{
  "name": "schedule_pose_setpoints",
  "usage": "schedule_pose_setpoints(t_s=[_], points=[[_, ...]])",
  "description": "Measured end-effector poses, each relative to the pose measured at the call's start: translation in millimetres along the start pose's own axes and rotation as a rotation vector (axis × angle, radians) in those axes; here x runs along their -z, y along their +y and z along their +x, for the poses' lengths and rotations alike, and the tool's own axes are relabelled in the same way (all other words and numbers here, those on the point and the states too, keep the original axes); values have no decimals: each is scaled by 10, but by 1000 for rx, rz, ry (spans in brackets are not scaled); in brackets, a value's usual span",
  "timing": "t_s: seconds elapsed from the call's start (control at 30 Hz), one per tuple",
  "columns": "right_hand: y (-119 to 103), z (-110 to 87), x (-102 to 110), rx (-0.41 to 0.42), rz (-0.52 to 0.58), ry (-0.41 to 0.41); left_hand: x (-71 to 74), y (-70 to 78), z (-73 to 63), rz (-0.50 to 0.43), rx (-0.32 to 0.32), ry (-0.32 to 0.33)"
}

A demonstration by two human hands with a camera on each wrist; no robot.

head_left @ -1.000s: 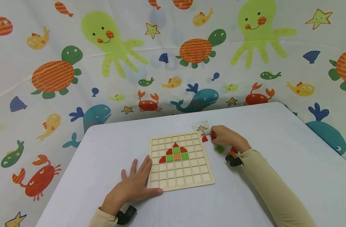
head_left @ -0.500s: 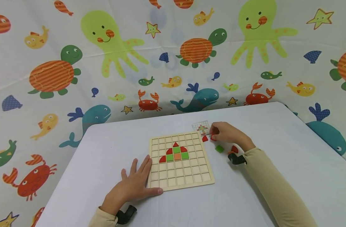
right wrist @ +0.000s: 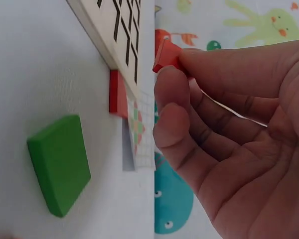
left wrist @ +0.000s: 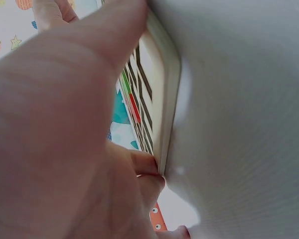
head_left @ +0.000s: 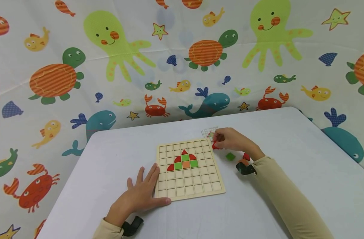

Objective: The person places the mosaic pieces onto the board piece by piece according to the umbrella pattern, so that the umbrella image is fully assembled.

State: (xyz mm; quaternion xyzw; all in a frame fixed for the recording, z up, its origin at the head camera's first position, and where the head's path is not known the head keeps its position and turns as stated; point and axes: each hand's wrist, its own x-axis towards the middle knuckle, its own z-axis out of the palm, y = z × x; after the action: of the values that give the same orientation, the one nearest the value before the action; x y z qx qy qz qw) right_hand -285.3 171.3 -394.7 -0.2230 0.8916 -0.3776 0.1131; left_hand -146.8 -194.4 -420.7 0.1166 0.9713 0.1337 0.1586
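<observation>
My left hand (head_left: 140, 196) lies with spread, straight fingers against the left edge of the wooden grid board (head_left: 200, 187), its thumb at the near edge. In the left wrist view the thumb and fingers touch the board's rim (left wrist: 168, 99). Red, green and orange tiles form a stepped shape on the board, topped by a red triangle (head_left: 184, 152). Beyond the right edge, my right hand (head_left: 234, 139) pinches a red tile (right wrist: 167, 56) between thumb and fingers, above the table. Another red tile (right wrist: 118, 94) lies beside the board.
A small pattern card (head_left: 206, 132) lies behind the board, partly covered by my right hand. A green tile (head_left: 230, 156) sits right of the board. Red (head_left: 246, 156) and orange tiles (head_left: 244, 162) are partly hidden by the right wrist.
My right hand has shifted left toward the board, carrying the red tile, and now covers more of the pattern card. My left hand and the board have stayed in place.
</observation>
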Motion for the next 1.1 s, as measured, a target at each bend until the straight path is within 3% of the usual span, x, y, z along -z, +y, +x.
schedule_pose_setpoints(t_s=[0.33,0.67,1.1], points=[[-117,30,-133,39,67,-105,6,2,-5,-7,1,0],[-226,52,-302,136,0,-157,7,3,-20,-13,-3,1],[-306,53,-458,173,-77,-192,17,13,-37,-13,-6,3]])
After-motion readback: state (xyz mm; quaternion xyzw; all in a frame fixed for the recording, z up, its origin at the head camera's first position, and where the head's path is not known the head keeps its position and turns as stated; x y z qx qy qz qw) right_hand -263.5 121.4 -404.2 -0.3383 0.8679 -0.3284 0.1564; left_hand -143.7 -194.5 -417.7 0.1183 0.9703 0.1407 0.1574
